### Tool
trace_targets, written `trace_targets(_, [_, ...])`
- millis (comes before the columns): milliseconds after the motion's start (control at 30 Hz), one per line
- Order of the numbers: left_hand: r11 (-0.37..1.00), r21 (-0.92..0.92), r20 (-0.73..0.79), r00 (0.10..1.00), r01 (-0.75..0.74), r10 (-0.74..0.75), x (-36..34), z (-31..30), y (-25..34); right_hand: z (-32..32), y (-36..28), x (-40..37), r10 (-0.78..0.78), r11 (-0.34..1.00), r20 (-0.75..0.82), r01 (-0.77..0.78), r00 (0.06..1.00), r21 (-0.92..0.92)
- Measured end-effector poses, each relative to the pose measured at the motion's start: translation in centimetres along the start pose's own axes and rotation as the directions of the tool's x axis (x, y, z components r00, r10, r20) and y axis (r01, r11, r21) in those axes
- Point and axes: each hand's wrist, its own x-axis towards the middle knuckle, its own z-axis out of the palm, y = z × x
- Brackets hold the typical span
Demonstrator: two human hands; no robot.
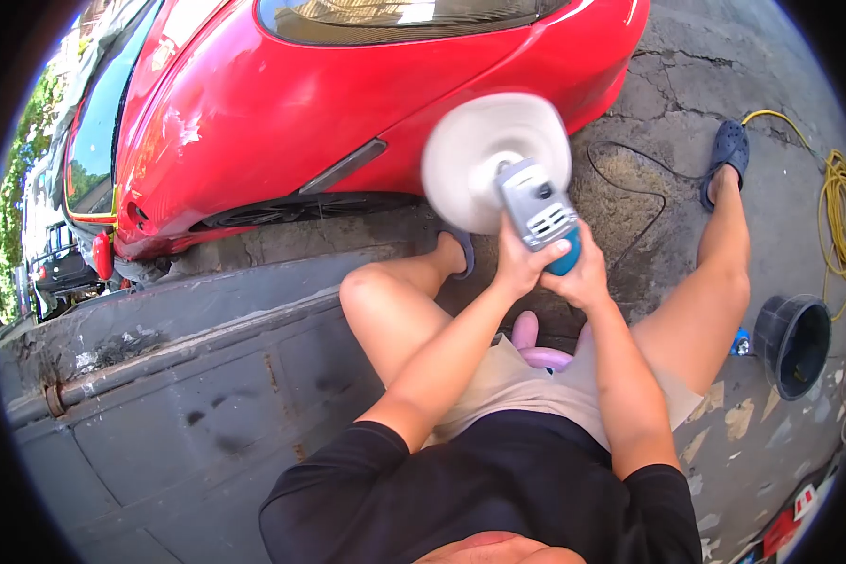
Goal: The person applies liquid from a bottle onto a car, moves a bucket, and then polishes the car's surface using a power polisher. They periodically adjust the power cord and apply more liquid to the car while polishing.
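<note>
Grey and teal polisher [541,218] is held in both hands in front of the seated person, raised between the knees. The left hand [517,266] is closed round the tool body from its left side, fingers wrapped and thumb up against the grey housing. The right hand [585,279] is closed round the teal rear of the body, just beside the left hand and touching it; its fingertips on the far side are hidden. A white pad [484,155] sits at the head of the tool, directly beyond the left hand, with a blurred edge. It overlaps the lower side panel of the red car [282,103], but whether pad and paint are touching cannot be told from this view. Pale scuffed patches [180,127] mark the panel well to the left of the left hand. A black cable [630,188] lies on the cracked ground beyond the right hand. A blue clog [728,150] is on the foot further right, and a coiled yellow cord [841,207] lies well apart at the far right. A black bucket [791,343] stands right of the right hand, beside the thigh. A pink stool [536,346] shows below both hands. A grey metal panel [160,395] lies left of the left hand.
</note>
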Motion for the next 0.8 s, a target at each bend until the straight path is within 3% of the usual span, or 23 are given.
trace_targets(100, [0.999, 0.054, 0.13, 0.991, 0.004, -0.011, 3.4, 2.8, -0.8, -2.0, -0.1, 0.8, 0.136, 0.987, -0.128, -0.123, 0.982, 0.107])
trace_targets(200, [0.977, 0.214, 0.161, 0.985, 0.021, -0.057, 5.6, 4.6, -1.7, -2.7, 0.4, 1.5, 0.085, 0.989, -0.255, -0.051, 0.963, 0.137])
trace_targets(300, [0.978, 0.206, 0.137, 0.989, 0.018, -0.047, 5.4, 4.0, -2.6, -2.2, 1.1, 1.5, 0.077, 0.985, -0.248, -0.035, 0.966, 0.169])
trace_targets(400, [0.986, 0.164, 0.079, 0.996, 0.035, -0.048, 3.1, 1.6, -2.4, -0.7, 1.2, 0.8, 0.105, 0.989, -0.123, -0.091, 0.987, 0.118])
trace_targets(500, [0.996, 0.081, -0.013, 0.999, 0.03, -0.029, 0.1, -1.5, -0.5, 1.8, 0.8, 0.5, 0.035, 0.994, 0.043, -0.04, 0.998, 0.105])
trace_targets(533, [0.992, 0.127, -0.031, 0.999, -0.021, 0.025, -0.7, -3.3, -1.2, 2.7, 0.5, 0.4, 0.044, 0.994, 0.095, -0.053, 0.994, 0.094])
trace_targets(800, [1.0, 0.012, -0.234, 0.972, 0.015, -0.011, -6.1, -9.9, 2.0, 9.1, -1.8, -0.4, -0.041, 0.994, 0.3, 0.068, 0.953, -0.082])
